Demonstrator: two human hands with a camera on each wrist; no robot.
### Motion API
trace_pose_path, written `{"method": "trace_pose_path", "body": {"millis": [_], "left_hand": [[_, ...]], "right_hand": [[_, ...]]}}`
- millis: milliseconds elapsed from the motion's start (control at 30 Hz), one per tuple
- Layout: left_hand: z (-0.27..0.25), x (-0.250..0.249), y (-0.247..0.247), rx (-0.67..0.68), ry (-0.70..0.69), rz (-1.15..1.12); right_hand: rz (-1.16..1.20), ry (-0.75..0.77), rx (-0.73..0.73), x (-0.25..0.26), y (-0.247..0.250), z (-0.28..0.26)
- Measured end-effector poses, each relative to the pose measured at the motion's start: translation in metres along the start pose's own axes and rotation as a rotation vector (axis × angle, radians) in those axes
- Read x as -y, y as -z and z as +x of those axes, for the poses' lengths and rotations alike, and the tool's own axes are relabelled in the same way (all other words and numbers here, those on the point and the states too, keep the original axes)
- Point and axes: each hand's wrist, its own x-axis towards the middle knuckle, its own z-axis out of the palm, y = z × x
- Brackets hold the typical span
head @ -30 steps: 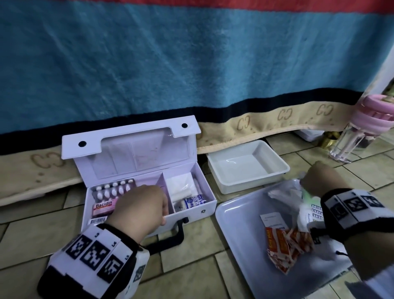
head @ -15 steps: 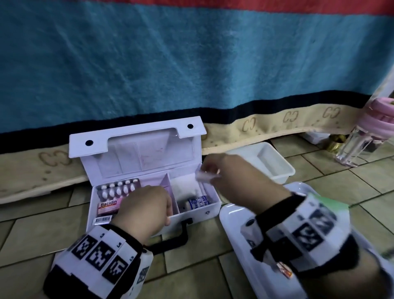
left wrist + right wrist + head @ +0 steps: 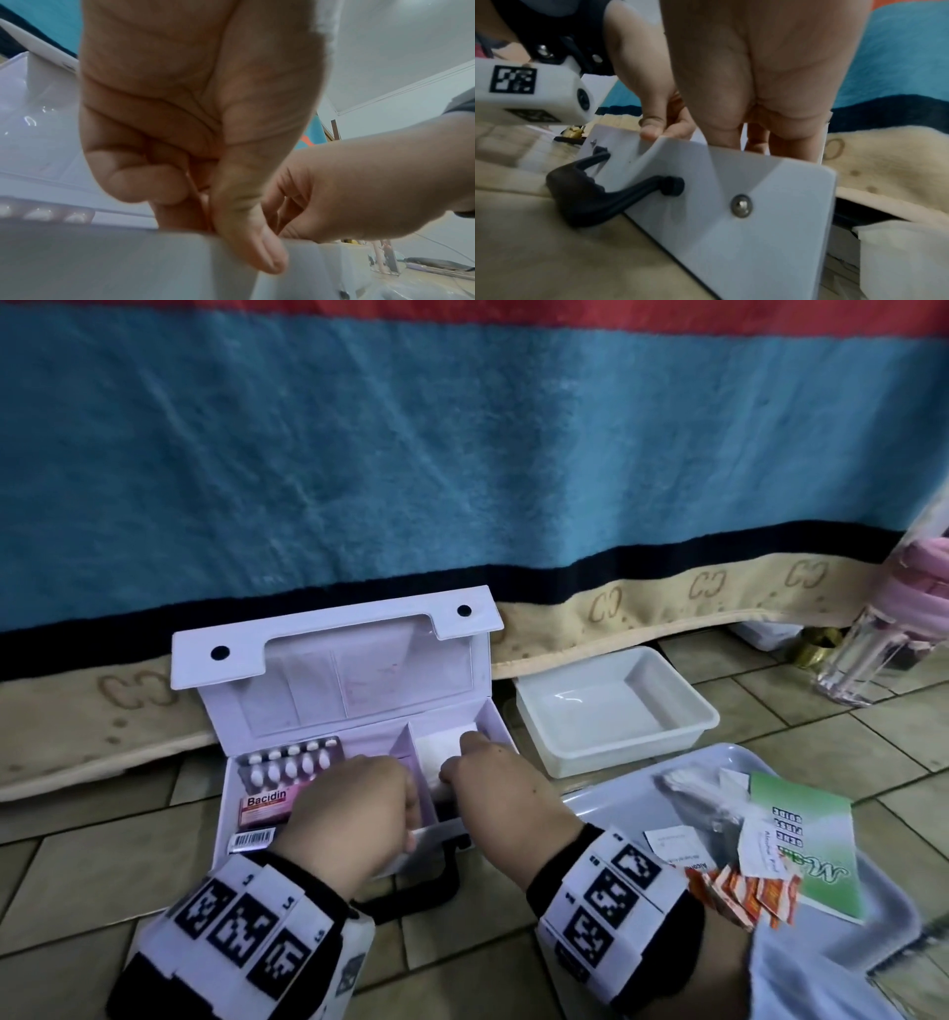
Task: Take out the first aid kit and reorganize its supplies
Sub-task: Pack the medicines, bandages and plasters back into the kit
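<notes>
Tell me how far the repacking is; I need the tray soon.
Done: the kit is open, pills in its left compartment. In hand: the right hand is in the right compartment, the left hand on the front wall. Left: packets and a booklet still on the tray.

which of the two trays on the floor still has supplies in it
The flat tray nearest the person, holding sachets and a green booklet; the deeper white tray behind it holds nothing.

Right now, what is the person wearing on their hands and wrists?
Both hands are bare. The left hand has a black wrist cuff covered by white panels printed with black square codes and small labels. The right hand has a matching cuff with the same kind of coded panels. The right wrist view shows the left cuff's white camera housing, also carrying a code.
</notes>
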Motion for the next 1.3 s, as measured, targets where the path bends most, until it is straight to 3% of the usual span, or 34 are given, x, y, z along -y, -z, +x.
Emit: {"method": "trace_pose_path", "body": {"millis": [133,233,333,400,533,633,733,933,1100,1200,1300], "left_hand": [[0.002,0.000,0.002,0.025,-0.008,-0.010],[0.004,0.001,0.004,0.042,0.005,-0.037],[0.006,0.000,0.004,0.052,0.000,-0.030],[0.006,-0.001,0.003,0.053,-0.013,-0.019],[0.005,-0.001,0.003,0.053,-0.026,-0.013],[0.003,-0.002,0.003,0.051,-0.033,-0.003],[0.002,-0.003,0.003,0.038,-0.030,-0.005],[0.001,-0.003,0.004,0.032,-0.023,0.000],[0.001,-0.002,0.005,0.048,-0.020,-0.002],[0.001,-0.001,0.004,0.055,-0.022,-0.003],[0.002,-0.001,0.004,0.056,-0.019,0.002]], "right_hand": [[-0.077,0.041,-0.026,-0.003,0.000,-0.003],[-0.027,0.041,-0.139,-0.012,0.006,-0.009],[0.121,-0.104,-0.322,-0.038,0.023,-0.022],[0.193,-0.288,-0.357,-0.070,0.033,-0.032],[0.055,-0.622,-0.179,-0.139,0.030,-0.052],[-0.053,-0.727,-0.012,-0.165,0.020,-0.060],[-0.085,-0.734,0.080,-0.174,0.008,-0.062],[-0.039,-0.714,-0.048,-0.179,0.010,-0.059],[-0.024,-0.712,-0.078,-0.162,0.052,-0.075],[-0.041,-0.615,-0.135,-0.134,0.079,-0.082],[0.105,-0.435,-0.166,-0.091,0.097,-0.077]]}}
